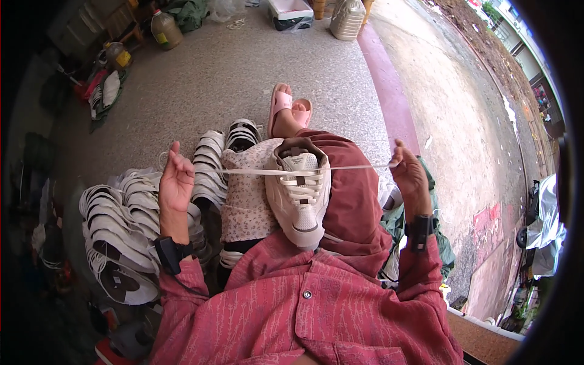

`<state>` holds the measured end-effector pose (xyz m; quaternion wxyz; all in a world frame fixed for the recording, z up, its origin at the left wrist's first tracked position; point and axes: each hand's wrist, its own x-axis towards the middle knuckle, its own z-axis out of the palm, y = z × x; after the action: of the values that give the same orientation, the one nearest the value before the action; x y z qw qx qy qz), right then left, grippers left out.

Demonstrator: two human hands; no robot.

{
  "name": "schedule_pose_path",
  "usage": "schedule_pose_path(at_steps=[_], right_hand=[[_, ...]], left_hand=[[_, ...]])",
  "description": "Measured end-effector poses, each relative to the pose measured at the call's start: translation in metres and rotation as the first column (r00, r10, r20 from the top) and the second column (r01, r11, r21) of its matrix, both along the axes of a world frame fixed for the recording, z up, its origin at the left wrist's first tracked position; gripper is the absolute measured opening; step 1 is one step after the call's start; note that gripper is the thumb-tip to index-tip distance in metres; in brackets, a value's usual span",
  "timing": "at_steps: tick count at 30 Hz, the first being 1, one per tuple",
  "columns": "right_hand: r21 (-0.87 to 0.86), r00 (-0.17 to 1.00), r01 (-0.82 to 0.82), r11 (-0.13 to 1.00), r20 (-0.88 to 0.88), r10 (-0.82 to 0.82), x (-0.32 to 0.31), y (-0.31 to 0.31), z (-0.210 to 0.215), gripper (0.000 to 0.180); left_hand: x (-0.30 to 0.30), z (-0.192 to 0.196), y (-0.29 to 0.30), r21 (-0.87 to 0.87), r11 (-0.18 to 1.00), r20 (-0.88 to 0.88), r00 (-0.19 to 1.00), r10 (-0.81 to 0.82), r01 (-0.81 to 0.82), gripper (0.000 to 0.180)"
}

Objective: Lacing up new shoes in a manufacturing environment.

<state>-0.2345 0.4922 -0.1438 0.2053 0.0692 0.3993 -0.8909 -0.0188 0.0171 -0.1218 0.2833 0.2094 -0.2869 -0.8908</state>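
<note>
A cream-white sneaker (299,204) rests on my lap, its toe toward me and its brown-lined opening away from me. White lace crosses its lower eyelets in several rows. From the upper eyelets, one shoelace (243,172) stretches out to each side. My left hand (177,176) pinches the left end, palm turned up. On the other side my right hand (409,176) grips the right end between its fingers. Both lace ends run nearly straight and taut, well apart from the shoe. A floral cloth (249,213) lies over my left leg, beside the sneaker.
Nested stacks of white shoe uppers (118,228) stand on the floor at my left, with another stack (210,161) near my knee. A dark green bag (435,255) sits at my right. Plastic jugs (165,29) and a white box (291,13) are farther off.
</note>
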Motion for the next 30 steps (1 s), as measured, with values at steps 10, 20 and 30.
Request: schedule_pose_path(at_steps=[10,20,30], right_hand=[[0.535,0.83,-0.492,0.687,0.05,0.556,0.059,-0.09,0.037,0.019],[0.511,0.794,-0.552,0.659,0.081,0.603,0.061,-0.095,0.042,0.02],[0.769,0.707,-0.448,0.457,-0.008,0.707,0.046,-0.113,0.043,0.02]], left_hand=[[-0.032,0.019,0.076,-0.544,0.597,0.549,0.788,-0.28,0.59,0.027],[-0.038,0.006,0.106,-0.486,0.537,0.528,0.721,-0.448,0.689,0.024],[-0.032,0.001,0.117,-0.51,0.601,0.482,0.783,-0.394,0.616,0.022]])
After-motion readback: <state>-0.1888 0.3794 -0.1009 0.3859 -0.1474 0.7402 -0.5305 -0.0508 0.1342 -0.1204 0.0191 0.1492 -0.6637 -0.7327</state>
